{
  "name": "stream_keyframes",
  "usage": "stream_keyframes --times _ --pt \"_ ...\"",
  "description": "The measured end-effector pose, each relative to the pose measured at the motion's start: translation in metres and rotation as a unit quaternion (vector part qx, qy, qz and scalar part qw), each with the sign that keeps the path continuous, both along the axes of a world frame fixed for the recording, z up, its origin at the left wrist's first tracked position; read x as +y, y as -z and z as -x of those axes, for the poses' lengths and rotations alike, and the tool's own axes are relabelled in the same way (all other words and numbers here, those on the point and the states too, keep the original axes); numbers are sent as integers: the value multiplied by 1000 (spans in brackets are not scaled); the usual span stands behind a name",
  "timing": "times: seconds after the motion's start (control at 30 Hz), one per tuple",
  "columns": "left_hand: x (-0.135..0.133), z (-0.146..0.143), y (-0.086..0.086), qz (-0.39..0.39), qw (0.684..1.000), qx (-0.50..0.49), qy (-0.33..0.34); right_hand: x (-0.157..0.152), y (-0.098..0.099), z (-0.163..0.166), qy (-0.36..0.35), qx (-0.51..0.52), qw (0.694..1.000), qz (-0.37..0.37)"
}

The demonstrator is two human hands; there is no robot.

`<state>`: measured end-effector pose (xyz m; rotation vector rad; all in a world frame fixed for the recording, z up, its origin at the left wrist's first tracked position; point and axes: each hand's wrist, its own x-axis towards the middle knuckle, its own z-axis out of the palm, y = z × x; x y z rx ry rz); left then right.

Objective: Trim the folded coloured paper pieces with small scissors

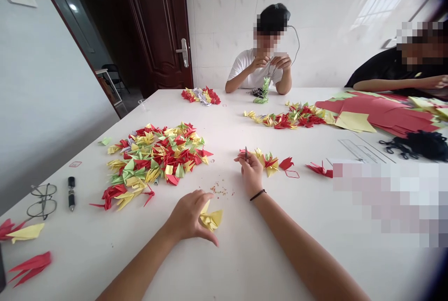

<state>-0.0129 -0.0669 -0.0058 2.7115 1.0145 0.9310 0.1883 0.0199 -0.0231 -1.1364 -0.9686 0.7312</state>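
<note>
My left hand [190, 216] rests on the white table [245, 263] with its fingers closed on a yellow folded paper crane [211, 219]. My right hand [251, 170] is farther out, pinching a thin dark tool [246, 153] that stands upright between its fingers. Just beyond that hand lie a few yellow and red cranes [269, 161]. A small scatter of tiny beads [219, 189] lies between my hands.
A big heap of red, yellow and green cranes [157, 156] sits to the left. Glasses [44, 199] and a black pen [71, 192] lie near the left edge. Two other people sit across; red and yellow paper sheets [378, 114] and more cranes [290, 118] lie far right.
</note>
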Motion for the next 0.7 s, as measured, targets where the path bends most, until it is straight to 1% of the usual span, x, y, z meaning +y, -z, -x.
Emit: stream_keyframes --times 0.07,0.17,0.3,0.37,0.47,0.57,0.7 --pt "1 8 -2 40 999 6 -7 -1 -1 0 1 1 1000 2" --pt "-1 14 -5 70 997 32 -10 -1 -2 0 -6 -1 1000 9" --pt "-7 10 -8 122 992 33 -10 0 -1 0 -7 2 1000 15" --pt "-9 7 -10 139 990 32 8 0 0 -1 -7 3 1000 11" --pt "-11 2 -11 136 989 44 37 1 1 -1 -11 1 1000 4" --pt "-14 -1 -9 113 992 44 21 2 2 -1 -10 -2 1000 5" --pt "-18 -3 -11 82 996 17 -9 2 2 -1 -14 -10 1000 5"
